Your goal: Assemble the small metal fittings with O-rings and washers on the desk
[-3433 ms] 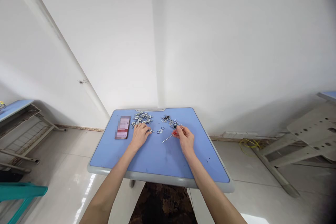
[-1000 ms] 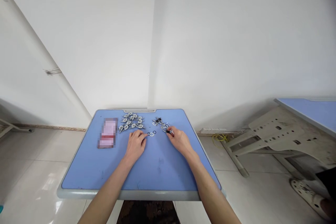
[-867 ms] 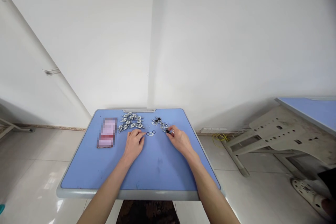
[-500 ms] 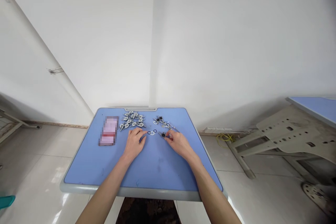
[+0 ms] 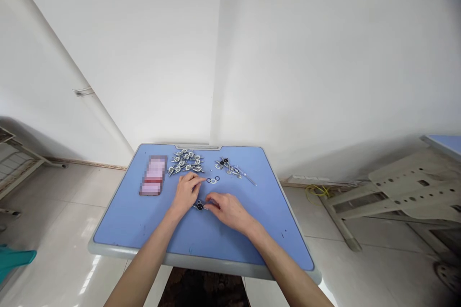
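Note:
On the blue table (image 5: 151, 230) lies a small metal part with a black round centre (image 5: 200, 206), between my two hands. My right hand (image 5: 225, 208) pinches its right end between thumb and fingertips. My left hand (image 5: 186, 192) is just above and left of the part, fingers bent and pointing at the small rings; whether it grips anything is hidden. Dark rings (image 5: 217, 178) and a pale one lie just beyond my left fingertips. A pile of silvery metal parts (image 5: 187, 160) sits behind my left hand.
A pinkish, pixelated flat object (image 5: 153, 176) lies at the table's left. More black-centred parts (image 5: 224, 162), loose small pieces and a thin rod (image 5: 250, 180) are at the back right. A white wall stands behind; another desk (image 5: 396, 182) is at the right.
My right hand has moved left and nearer the body, bringing the black-centred part from beside the small pieces to my left hand. The view has shifted slightly.

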Available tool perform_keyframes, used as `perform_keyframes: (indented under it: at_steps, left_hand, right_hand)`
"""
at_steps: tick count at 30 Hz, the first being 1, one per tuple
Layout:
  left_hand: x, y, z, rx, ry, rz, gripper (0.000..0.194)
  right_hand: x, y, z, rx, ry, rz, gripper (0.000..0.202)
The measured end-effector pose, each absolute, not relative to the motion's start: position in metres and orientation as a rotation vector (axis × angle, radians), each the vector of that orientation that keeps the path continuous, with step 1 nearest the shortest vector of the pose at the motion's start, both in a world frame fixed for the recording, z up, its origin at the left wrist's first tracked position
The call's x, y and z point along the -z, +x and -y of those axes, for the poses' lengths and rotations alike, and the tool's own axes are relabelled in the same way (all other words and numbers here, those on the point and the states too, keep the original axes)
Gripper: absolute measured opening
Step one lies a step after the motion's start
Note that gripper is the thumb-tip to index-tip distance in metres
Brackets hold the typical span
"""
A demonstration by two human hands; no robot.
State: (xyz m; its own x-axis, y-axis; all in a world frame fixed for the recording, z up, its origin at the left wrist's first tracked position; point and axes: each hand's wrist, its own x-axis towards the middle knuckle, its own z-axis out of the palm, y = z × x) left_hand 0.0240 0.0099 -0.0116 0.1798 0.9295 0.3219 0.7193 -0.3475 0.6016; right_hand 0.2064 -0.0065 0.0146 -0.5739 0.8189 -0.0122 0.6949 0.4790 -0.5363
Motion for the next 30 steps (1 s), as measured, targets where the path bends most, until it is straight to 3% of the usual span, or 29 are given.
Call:
perform_keyframes:
  at_steps: [5,11,22,30]
  left_hand:
    - [0.015,0.026,-0.01,-0.82,2.303,-1.564,0.04]
    - [0.017,0.025,-0.012,-0.775,2.404,-1.591,0.042]
    - [0.02,0.024,-0.011,-0.858,2.442,-1.558,0.035]
    - [0.017,0.025,-0.011,-0.921,2.38,-1.612,0.029]
  right_hand:
    - [-0.013,0.222,-0.01,-0.559,-1.519,2.284,0.032]
    - [-0.009,0.223,-0.018,-0.419,-1.551,2.479,0.048]
    - [-0.008,0.232,-0.015,-0.528,-1.347,2.378,0.032]
    - [-0.013,0.269,-0.032,-0.408,-1.745,1.827,0.03]
